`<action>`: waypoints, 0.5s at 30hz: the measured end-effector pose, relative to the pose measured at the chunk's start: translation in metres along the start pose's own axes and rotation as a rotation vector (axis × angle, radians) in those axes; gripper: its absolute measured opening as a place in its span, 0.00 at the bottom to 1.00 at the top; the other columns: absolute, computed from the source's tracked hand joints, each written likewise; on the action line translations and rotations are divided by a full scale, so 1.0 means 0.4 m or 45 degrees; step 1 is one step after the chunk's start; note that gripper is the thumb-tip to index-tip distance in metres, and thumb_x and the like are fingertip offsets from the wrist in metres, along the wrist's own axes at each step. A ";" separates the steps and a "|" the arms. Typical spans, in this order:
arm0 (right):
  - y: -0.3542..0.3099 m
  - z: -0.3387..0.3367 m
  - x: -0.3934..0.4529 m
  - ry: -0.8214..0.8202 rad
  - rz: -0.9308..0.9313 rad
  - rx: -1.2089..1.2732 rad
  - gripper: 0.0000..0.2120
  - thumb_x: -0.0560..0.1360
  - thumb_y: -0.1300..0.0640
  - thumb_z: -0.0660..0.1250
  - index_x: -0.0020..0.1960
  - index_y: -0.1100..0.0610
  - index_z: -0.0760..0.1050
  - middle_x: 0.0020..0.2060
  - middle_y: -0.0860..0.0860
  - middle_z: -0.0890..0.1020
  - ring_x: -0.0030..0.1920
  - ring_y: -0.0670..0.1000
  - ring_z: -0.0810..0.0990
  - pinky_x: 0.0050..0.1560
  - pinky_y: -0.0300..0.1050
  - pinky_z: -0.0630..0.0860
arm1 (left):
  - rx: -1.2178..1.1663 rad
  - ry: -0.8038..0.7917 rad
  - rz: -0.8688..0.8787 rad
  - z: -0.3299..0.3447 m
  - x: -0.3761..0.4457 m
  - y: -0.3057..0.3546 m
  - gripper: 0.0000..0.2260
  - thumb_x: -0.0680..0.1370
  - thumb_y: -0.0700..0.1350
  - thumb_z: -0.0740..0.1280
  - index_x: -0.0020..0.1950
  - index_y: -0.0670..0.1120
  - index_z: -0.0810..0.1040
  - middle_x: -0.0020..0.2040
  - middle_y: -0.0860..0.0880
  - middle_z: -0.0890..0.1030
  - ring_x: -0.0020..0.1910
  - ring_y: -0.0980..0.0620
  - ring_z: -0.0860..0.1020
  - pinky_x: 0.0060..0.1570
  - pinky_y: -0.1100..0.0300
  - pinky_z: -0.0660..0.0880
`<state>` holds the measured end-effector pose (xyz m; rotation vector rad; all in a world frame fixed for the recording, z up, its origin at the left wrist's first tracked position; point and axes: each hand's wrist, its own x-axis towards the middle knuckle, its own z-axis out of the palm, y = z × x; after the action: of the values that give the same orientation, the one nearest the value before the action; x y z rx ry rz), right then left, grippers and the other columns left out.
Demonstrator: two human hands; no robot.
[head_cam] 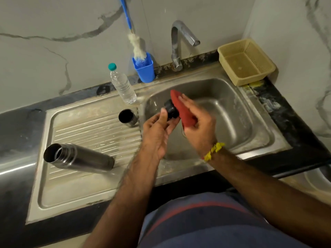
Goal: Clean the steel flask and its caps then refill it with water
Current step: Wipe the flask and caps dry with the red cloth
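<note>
Over the sink basin [232, 108], the left hand [157, 133] pinches the black inner cap [171, 109]; the right hand [197, 126] grips a red scrub pad [180, 110] against it. Risk: the wet cap may slip into the basin. The steel flask [77, 157] lies open on the drainboard [93, 133] and may roll.

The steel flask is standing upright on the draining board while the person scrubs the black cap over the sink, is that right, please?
Not quite: the head view shows the steel flask lying on its side on the draining board, mouth open. The black cap is indeed being scrubbed over the sink.
</note>
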<state>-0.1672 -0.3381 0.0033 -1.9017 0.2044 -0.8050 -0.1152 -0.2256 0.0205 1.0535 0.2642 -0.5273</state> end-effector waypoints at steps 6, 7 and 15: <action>0.015 -0.011 0.002 0.075 0.264 0.088 0.22 0.71 0.74 0.68 0.63 0.62 0.80 0.54 0.53 0.85 0.54 0.48 0.84 0.58 0.50 0.80 | 0.246 0.006 0.143 -0.010 -0.009 -0.047 0.11 0.83 0.39 0.64 0.58 0.31 0.78 0.53 0.35 0.83 0.49 0.46 0.84 0.51 0.57 0.83; 0.006 -0.008 0.003 0.067 0.284 0.106 0.21 0.72 0.73 0.68 0.64 0.61 0.80 0.54 0.54 0.85 0.54 0.48 0.84 0.59 0.48 0.80 | 0.285 0.021 0.198 -0.009 -0.006 -0.044 0.11 0.83 0.39 0.64 0.60 0.31 0.78 0.54 0.36 0.83 0.50 0.46 0.84 0.52 0.57 0.83; 0.004 0.003 0.002 -0.021 0.635 0.261 0.14 0.76 0.65 0.71 0.47 0.44 0.81 0.38 0.46 0.85 0.40 0.49 0.85 0.45 0.50 0.84 | 0.771 0.103 0.637 -0.050 -0.008 -0.048 0.15 0.74 0.44 0.78 0.55 0.48 0.76 0.56 0.43 0.81 0.57 0.49 0.83 0.57 0.53 0.80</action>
<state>-0.1655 -0.3382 0.0020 -1.5681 0.5408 -0.4514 -0.1272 -0.2146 -0.0021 1.6682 -0.1053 -0.1022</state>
